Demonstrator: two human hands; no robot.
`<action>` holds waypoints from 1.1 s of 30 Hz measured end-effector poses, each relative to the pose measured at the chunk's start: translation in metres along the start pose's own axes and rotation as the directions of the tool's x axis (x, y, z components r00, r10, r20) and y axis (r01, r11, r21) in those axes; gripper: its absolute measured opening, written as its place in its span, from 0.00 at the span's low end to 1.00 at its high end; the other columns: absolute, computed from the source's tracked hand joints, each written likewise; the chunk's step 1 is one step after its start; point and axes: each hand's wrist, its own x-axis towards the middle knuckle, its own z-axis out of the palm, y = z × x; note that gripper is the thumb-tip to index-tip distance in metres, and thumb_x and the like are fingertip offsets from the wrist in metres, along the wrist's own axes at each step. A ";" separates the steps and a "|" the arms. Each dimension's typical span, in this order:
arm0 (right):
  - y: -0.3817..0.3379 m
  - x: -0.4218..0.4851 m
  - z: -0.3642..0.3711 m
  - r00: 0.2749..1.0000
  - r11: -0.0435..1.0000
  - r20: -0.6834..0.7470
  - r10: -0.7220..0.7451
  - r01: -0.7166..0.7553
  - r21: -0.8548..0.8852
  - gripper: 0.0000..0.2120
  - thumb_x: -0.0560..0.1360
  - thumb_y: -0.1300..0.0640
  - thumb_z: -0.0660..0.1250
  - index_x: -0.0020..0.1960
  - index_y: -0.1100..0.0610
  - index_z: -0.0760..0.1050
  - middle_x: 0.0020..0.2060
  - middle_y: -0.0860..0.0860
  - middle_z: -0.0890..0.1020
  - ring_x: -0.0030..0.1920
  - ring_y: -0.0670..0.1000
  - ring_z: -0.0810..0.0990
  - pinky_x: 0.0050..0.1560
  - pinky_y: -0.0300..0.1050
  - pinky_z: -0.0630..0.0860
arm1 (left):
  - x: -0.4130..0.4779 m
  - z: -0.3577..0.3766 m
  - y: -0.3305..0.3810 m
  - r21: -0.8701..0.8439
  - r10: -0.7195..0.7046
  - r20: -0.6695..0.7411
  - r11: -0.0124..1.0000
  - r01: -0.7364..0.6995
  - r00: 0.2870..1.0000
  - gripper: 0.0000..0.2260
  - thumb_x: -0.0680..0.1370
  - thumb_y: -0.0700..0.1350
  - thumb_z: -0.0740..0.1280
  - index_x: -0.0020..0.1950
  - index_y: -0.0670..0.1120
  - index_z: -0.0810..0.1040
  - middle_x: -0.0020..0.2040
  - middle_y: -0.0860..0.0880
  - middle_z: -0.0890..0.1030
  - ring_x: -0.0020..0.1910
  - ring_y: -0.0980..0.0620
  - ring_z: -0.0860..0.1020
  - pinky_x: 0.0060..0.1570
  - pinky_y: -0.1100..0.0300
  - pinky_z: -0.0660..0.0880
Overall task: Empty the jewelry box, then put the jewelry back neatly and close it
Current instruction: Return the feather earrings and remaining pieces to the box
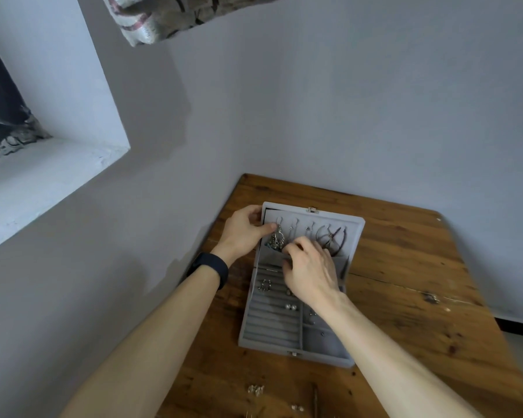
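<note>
Colour key.
Jewelry box (245, 327): plain grey; wooden table (405, 267): brown, dark knots; wristband (212, 267) at 9 o'clock: black; cloth (169, 16) at 11 o'clock: beige, red and dark streaks.

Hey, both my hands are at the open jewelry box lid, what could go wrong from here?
The necklaces hang close together in the lid beside your right hand, so tugging one may snag another. Loose jewelry pieces lie near the front edge of the table between your forearms; an arm could sweep them off.
</note>
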 end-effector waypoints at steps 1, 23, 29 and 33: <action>-0.002 0.001 -0.001 1.000 1.000 0.026 0.011 -0.011 0.026 0.15 0.75 0.54 0.69 0.61 0.53 0.80 0.55 0.51 0.80 0.56 0.57 0.77 0.53 0.52 0.74 | 0.001 0.000 0.000 0.010 0.005 -0.007 1.000 -0.005 1.000 0.21 0.75 0.48 0.76 0.66 0.49 0.78 0.64 0.52 0.80 0.64 0.54 0.74 0.62 0.58 0.70; 0.031 -0.098 -0.018 0.997 0.932 -0.064 0.031 -0.006 0.363 0.11 0.78 0.57 0.68 0.60 0.52 0.81 0.55 0.45 0.82 0.57 0.46 0.76 0.58 0.38 0.72 | -0.035 0.004 -0.016 0.059 -0.203 0.054 0.978 0.200 0.978 0.22 0.79 0.48 0.71 0.72 0.47 0.72 0.65 0.51 0.78 0.64 0.53 0.76 0.63 0.59 0.72; 0.013 -0.163 -0.012 0.998 0.877 -0.034 0.056 -0.033 0.480 0.11 0.77 0.57 0.71 0.58 0.50 0.81 0.51 0.41 0.81 0.53 0.41 0.76 0.55 0.34 0.73 | -0.148 0.008 -0.021 0.175 0.010 -0.183 0.984 0.023 0.983 0.12 0.79 0.44 0.70 0.61 0.53 0.77 0.55 0.54 0.78 0.52 0.58 0.77 0.53 0.63 0.74; -0.008 -0.189 -0.001 0.998 0.877 0.060 0.014 -0.041 0.479 0.09 0.77 0.52 0.70 0.57 0.48 0.82 0.49 0.41 0.82 0.52 0.42 0.77 0.52 0.36 0.73 | -0.220 0.013 -0.041 0.201 0.006 -0.122 0.979 0.019 0.993 0.10 0.76 0.41 0.72 0.53 0.54 0.80 0.47 0.55 0.78 0.46 0.61 0.76 0.45 0.70 0.72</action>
